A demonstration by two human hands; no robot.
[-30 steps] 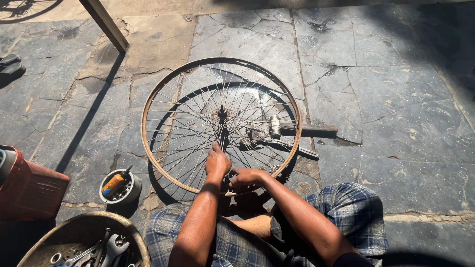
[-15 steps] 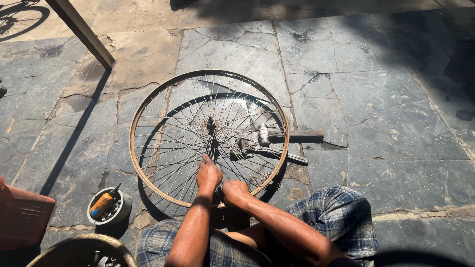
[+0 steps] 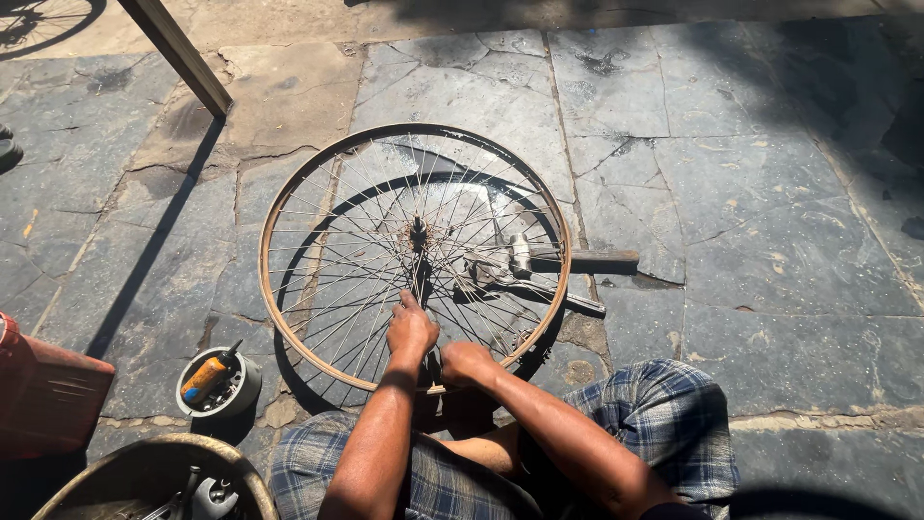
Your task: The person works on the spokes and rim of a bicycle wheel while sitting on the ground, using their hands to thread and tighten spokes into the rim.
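A bare, rusty bicycle wheel rim point(image 3: 279, 217) with thin spokes and a dark hub point(image 3: 419, 232) lies almost flat on the stone floor in front of me. My left hand point(image 3: 411, 329) reaches in over the near side of the rim, fingers pinched on a spoke. My right hand point(image 3: 466, 362) is closed at the near rim edge just beside it; what it grips is hidden. A hammer point(image 3: 539, 258) and a metal tool lie on the floor under the spokes at the right.
A small round tin point(image 3: 219, 382) holding an orange-handled tool stands at the lower left. A red box point(image 3: 43, 395) and a round basin point(image 3: 159, 477) with tools sit at the left bottom edge. A wooden post point(image 3: 178, 53) leans at upper left. My checked cloth point(image 3: 654, 424) covers my knees.
The view has shifted, so the wheel now sits lower and nearer the middle. Both hands stay at the near rim, with little change in grip.
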